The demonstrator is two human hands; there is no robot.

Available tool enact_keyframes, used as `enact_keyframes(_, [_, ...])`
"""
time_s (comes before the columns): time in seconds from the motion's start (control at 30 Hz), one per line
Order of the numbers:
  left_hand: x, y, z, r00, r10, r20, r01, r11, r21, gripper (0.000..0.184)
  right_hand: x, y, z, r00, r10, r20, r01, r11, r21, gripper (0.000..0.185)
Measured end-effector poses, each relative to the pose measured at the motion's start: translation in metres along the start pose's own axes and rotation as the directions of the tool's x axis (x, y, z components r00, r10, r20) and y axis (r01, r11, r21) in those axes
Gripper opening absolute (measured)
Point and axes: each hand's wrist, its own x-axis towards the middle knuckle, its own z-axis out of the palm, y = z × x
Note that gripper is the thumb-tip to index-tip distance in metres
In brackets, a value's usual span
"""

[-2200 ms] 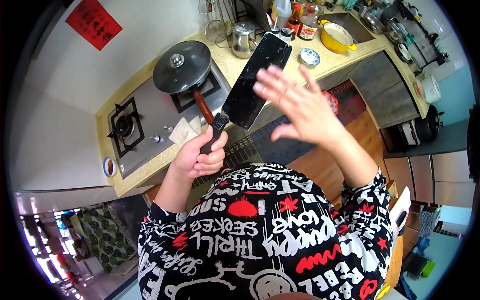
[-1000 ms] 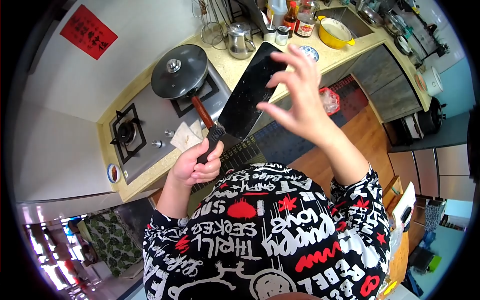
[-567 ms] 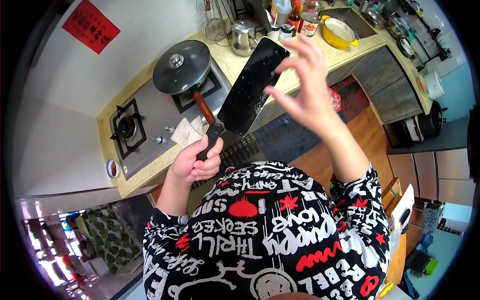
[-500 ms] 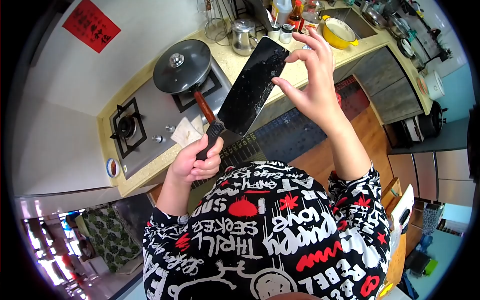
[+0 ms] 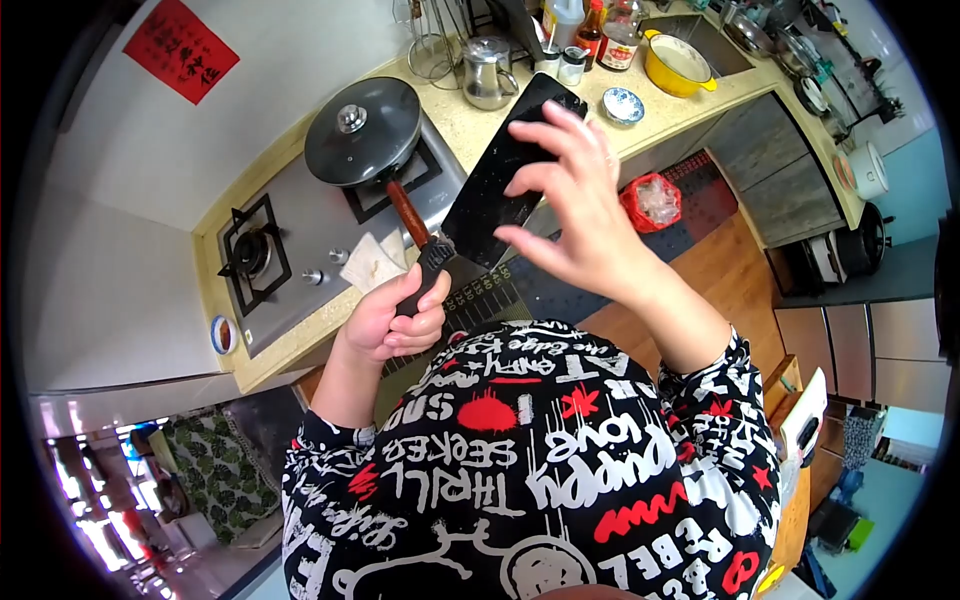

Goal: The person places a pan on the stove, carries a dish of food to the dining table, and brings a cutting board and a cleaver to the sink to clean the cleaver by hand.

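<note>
Gripping the black cleaver [image 5: 484,202] in front of you, beside the stove [image 5: 300,240], your left hand [image 5: 400,318] wraps its fingers round the handle [image 5: 432,266]; hold it steady. Your right hand [image 5: 575,210] spreads its curved fingers over the blade, contact unclear; mind the edge.

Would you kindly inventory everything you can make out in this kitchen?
Counter: one, cream, across the top
Stove: one, silver, in the counter
Lidded pan: one, dark grey, on the stove
Cloth: one, whitish, stove's front edge
Cleaver: one, black, upper middle
Pitcher: one, silver, right of pan
Bottles: several, mixed colours, counter's back
Dish: one, blue and white, on counter
Pot: one, yellow, beside the sink
Container: one, red, below the counter
Paper: one, red, wall
Other items: uncounted, mixed, background
Shirt: one, printed black, bottom
Left hand: one, bare, gripping the cleaver
Right hand: one, bare, near the cleaver
</note>
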Motion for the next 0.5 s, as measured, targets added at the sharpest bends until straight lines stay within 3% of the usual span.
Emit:
enact_keyframes(0.1, [-0.001, 0.001, -0.002, 1.000, -0.005, -0.004, 0.005, 1.000, -0.016, 0.045, 0.007, 0.030, -0.010, 0.980, 0.047, -0.195, -0.074, 0.988, -0.136, 0.043])
enact_keyframes(0.13, [-0.002, 0.001, -0.003, 1.000, 0.000, 0.000, 0.000, 1.000, -0.015, 0.045, 0.010, 0.039, -0.012, 0.969, 0.077, -0.237, -0.101, 0.991, -0.091, 0.043])
enact_keyframes(0.2, [-0.002, 0.001, -0.005, 1.000, 0.006, 0.012, -0.006, 1.000, -0.010, 0.045, 0.007, 0.028, -0.010, 0.981, 0.044, -0.189, -0.068, 0.990, -0.125, 0.043])
enact_keyframes(0.27, [-0.001, 0.002, -0.007, 1.000, 0.004, 0.019, -0.004, 1.000, -0.004, 0.045, 0.004, 0.008, -0.003, 1.000, 0.018, -0.011, -0.018, 0.999, -0.049, 0.044])
enact_keyframes(0.33, [-0.002, 0.002, -0.007, 1.000, 0.001, 0.009, -0.001, 1.000, -0.002, 0.045, 0.003, 0.009, 0.000, 1.000, 0.010, -0.009, -0.010, 0.999, -0.040, 0.045])
enact_keyframes(0.43, [-0.004, 0.003, -0.007, 1.000, 0.001, -0.013, -0.001, 1.000, -0.008, 0.045, 0.016, 0.052, -0.010, 0.967, 0.005, -0.253, -0.034, 0.993, -0.112, 0.050])
enact_keyframes(0.5, [-0.005, 0.004, -0.007, 1.000, -0.004, -0.008, 0.004, 1.000, -0.011, 0.045, 0.018, 0.065, -0.019, 0.953, 0.042, -0.299, -0.090, 0.985, -0.150, 0.050])
